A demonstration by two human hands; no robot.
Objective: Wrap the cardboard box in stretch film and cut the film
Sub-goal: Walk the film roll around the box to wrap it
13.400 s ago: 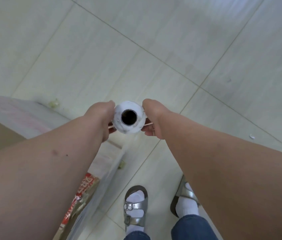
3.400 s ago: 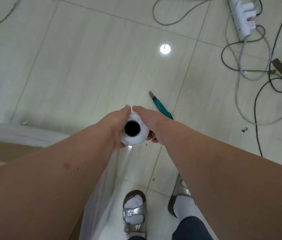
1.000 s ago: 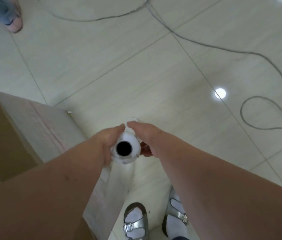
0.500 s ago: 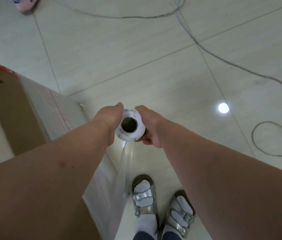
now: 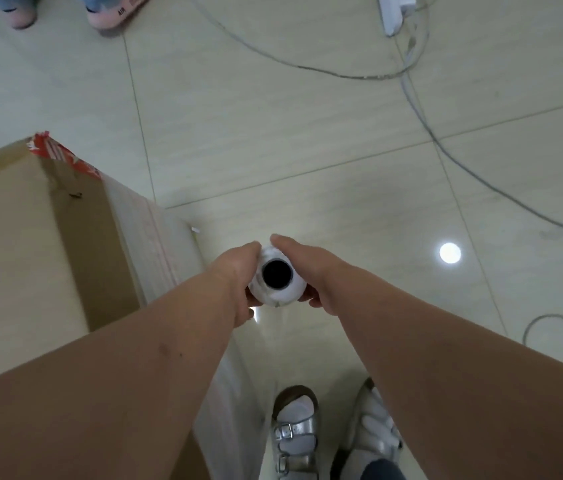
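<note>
both hands gripped the film roll (image 5: 277,279), held upright and seen end-on with its dark core facing the camera. left hand (image 5: 238,276) curled round the roll's left side, right hand (image 5: 311,271) curled round its right side, thumbs almost meeting over the far edge. cardboard box (image 5: 27,244) stood on the floor (image 5: 307,140) just left of the roll, top bare brown, with red-and-white printed tape (image 5: 62,155) at its far corner. the box side facing the roll looked pale and glossy under film (image 5: 155,233). film also ran down below the roll between box and feet, hazy, edges hard to tell. silver sandals with white socks (image 5: 295,431) stood on the floor below the roll. grey cables (image 5: 422,112) trailed over the tiles right of the roll, white power strip (image 5: 391,12) far right of it. pink shoes (image 5: 117,12) of another person stood far beyond the box. bright light spot (image 5: 449,252) on the tile right of the roll.
</note>
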